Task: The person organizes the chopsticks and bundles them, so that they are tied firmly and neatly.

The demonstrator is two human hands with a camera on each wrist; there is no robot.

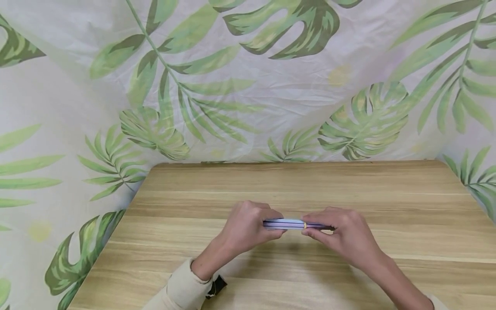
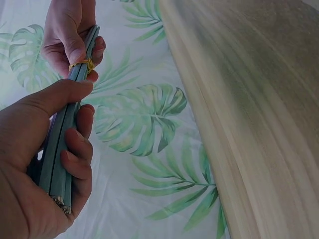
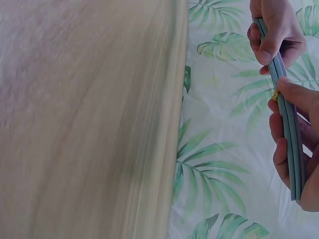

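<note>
Both hands hold one bundle of slim, straight sticks above the table, pale blue and purple in the head view and grey-green in the wrist views. My left hand grips one end, thumb on the near side and fingers curled round it. The other part is pinched between the thumb and fingers of my right hand, beside a yellow band that goes round the bundle. In the left wrist view the stick ends show at the left palm. What exactly the sticks are cannot be told.
A wooden table spreads below the hands. Behind it and along its sides hangs a pale cloth with green leaf prints. A small black object sits by the left sleeve cuff.
</note>
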